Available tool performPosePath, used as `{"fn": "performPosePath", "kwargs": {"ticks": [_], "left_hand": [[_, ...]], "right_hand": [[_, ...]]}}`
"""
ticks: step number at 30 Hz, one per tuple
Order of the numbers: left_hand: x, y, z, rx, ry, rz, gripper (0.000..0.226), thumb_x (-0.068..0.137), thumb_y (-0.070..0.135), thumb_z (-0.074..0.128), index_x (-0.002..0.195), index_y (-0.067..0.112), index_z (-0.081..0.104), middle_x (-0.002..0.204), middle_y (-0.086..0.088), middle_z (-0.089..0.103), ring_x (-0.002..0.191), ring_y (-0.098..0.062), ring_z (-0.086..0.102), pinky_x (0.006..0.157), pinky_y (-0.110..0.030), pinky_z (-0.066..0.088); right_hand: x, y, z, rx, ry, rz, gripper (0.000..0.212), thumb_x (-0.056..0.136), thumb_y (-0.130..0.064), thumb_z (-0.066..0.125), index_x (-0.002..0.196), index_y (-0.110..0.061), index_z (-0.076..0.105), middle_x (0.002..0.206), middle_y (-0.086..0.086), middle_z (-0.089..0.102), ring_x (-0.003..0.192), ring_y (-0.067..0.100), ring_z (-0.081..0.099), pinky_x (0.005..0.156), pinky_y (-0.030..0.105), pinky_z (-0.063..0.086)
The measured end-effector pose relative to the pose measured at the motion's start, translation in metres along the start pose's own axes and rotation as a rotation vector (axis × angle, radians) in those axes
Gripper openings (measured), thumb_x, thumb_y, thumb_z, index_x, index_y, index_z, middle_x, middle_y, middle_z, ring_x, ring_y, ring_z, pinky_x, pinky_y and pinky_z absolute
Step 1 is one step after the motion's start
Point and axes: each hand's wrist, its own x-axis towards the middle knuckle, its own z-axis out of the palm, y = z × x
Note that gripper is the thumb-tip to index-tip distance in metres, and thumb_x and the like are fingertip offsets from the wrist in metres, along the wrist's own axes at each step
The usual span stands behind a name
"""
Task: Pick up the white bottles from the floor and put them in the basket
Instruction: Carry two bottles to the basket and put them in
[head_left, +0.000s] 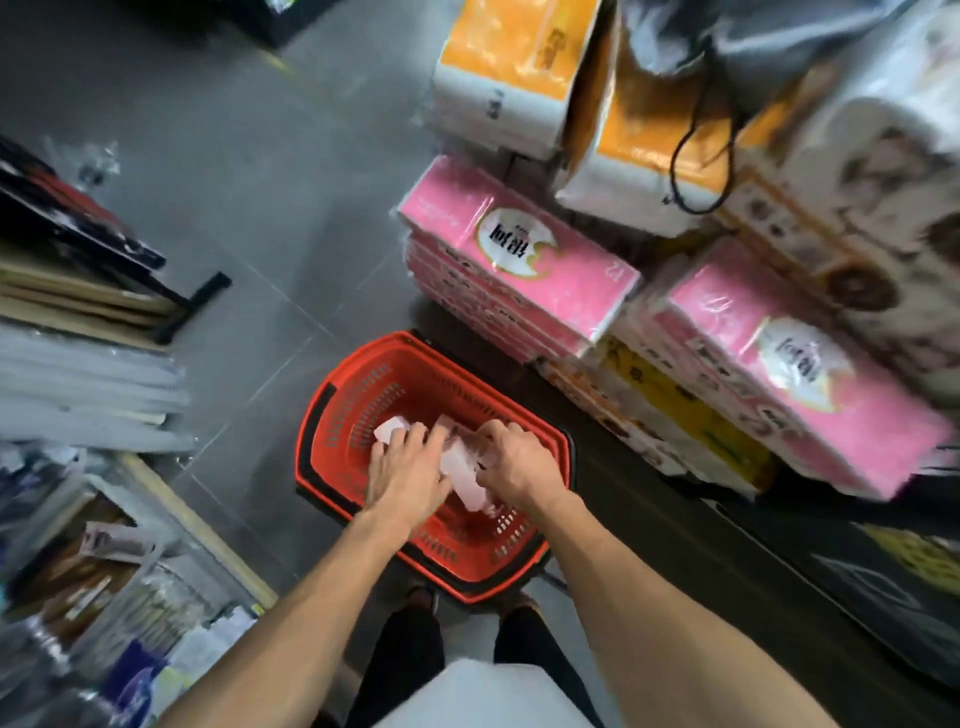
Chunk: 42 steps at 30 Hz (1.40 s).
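Note:
A red plastic basket (343, 415) stands on the grey floor in front of my feet. Inside it lie white bottles (462, 475), pale and blurred, partly hidden by my hands. My left hand (402, 470) reaches down into the basket and its fingers curl over one bottle (389, 431) at the left. My right hand (511, 460) grips the bottles from the right side, fingers curled round them. Both hands are low inside the basket's rim.
Stacked pink tissue packs (519, 260) and orange packs (514, 62) rise close to the right of the basket. A shelf of packaged goods (88, 364) lines the left. Grey tiled floor (260, 182) runs ahead between them.

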Motion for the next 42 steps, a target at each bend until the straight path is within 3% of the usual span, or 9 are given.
{"fn": "performPosePath", "kwargs": {"ticks": [3, 9, 20, 22, 25, 29, 33, 38, 42], "left_hand": [[-0.03, 0.013, -0.021, 0.027, 0.043, 0.099, 0.06, 0.079, 0.041, 0.073, 0.134, 0.026, 0.053, 0.127, 0.001, 0.056, 0.121, -0.026, 0.054, 0.095, -0.045, 0.046], [-0.059, 0.008, -0.049, 0.148, 0.115, 0.341, 0.074, 0.04, 0.046, 0.092, 0.108, 0.027, 0.069, 0.093, 0.004, 0.06, 0.08, -0.023, 0.063, 0.061, -0.04, 0.053], [-0.07, 0.072, -0.095, 0.343, 0.089, 0.712, 0.073, 0.045, 0.051, 0.089, 0.112, 0.03, 0.069, 0.1, 0.005, 0.064, 0.088, -0.023, 0.064, 0.069, -0.041, 0.053], [-0.077, 0.1, -0.099, 0.396, 0.083, 0.804, 0.066, 0.062, 0.052, 0.081, 0.122, 0.032, 0.063, 0.11, 0.006, 0.063, 0.099, -0.023, 0.063, 0.078, -0.042, 0.052], [-0.091, 0.151, -0.099, 0.471, 0.091, 0.952, 0.062, 0.063, 0.048, 0.077, 0.122, 0.031, 0.064, 0.107, 0.006, 0.063, 0.098, -0.024, 0.064, 0.073, -0.04, 0.052], [-0.132, 0.239, -0.086, 0.466, 0.093, 1.215, 0.062, 0.085, 0.049, 0.06, 0.142, 0.031, 0.044, 0.132, 0.004, 0.053, 0.123, -0.024, 0.051, 0.093, -0.041, 0.045], [-0.193, 0.322, -0.055, 0.452, 0.057, 1.436, 0.06, 0.09, 0.05, 0.056, 0.145, 0.034, 0.038, 0.138, 0.004, 0.049, 0.128, -0.023, 0.047, 0.098, -0.04, 0.042], [-0.268, 0.391, -0.003, 0.518, 0.002, 1.656, 0.06, 0.088, 0.053, 0.058, 0.143, 0.036, 0.038, 0.132, 0.007, 0.05, 0.124, -0.021, 0.049, 0.095, -0.038, 0.043], [-0.308, 0.432, 0.033, 0.582, 0.008, 1.77, 0.061, 0.074, 0.056, 0.068, 0.129, 0.035, 0.052, 0.113, 0.008, 0.058, 0.104, -0.023, 0.06, 0.077, -0.039, 0.049]], "right_hand": [[-0.049, -0.002, -0.018, 0.005, 0.074, 0.024, 0.054, 0.084, -0.036, 0.07, 0.132, -0.024, 0.05, 0.122, 0.007, 0.055, 0.116, 0.032, 0.053, 0.092, 0.042, 0.048], [-0.136, 0.004, -0.036, 0.108, 0.238, 0.181, 0.055, 0.083, -0.037, 0.066, 0.135, -0.029, 0.049, 0.124, 0.004, 0.055, 0.119, 0.031, 0.053, 0.092, 0.04, 0.048], [-0.24, 0.026, -0.01, 0.484, 0.482, 0.533, 0.064, 0.077, -0.034, 0.068, 0.137, -0.031, 0.048, 0.126, -0.001, 0.054, 0.119, 0.023, 0.054, 0.094, 0.037, 0.049], [-0.266, 0.042, -0.001, 0.546, 0.556, 0.604, 0.063, 0.079, -0.033, 0.067, 0.139, -0.031, 0.047, 0.129, -0.001, 0.054, 0.121, 0.023, 0.054, 0.095, 0.037, 0.048], [-0.315, 0.069, 0.019, 0.661, 0.675, 0.748, 0.058, 0.083, -0.034, 0.064, 0.139, -0.031, 0.047, 0.131, -0.002, 0.053, 0.122, 0.022, 0.053, 0.094, 0.035, 0.046], [-0.387, 0.106, 0.052, 0.824, 0.822, 0.933, 0.054, 0.085, -0.035, 0.061, 0.137, -0.031, 0.049, 0.129, -0.002, 0.054, 0.122, 0.023, 0.053, 0.101, 0.036, 0.045], [-0.454, 0.143, 0.095, 0.966, 0.922, 1.095, 0.053, 0.082, -0.029, 0.063, 0.134, -0.026, 0.053, 0.129, 0.004, 0.056, 0.12, 0.027, 0.055, 0.1, 0.034, 0.046], [-0.529, 0.17, 0.141, 1.043, 1.018, 1.265, 0.052, 0.087, -0.032, 0.066, 0.137, -0.027, 0.052, 0.131, 0.004, 0.056, 0.123, 0.028, 0.056, 0.092, 0.032, 0.044], [-0.581, 0.195, 0.174, 1.076, 1.077, 1.354, 0.052, 0.088, -0.033, 0.068, 0.137, -0.026, 0.052, 0.133, 0.005, 0.058, 0.122, 0.027, 0.057, 0.095, 0.032, 0.045]]}}
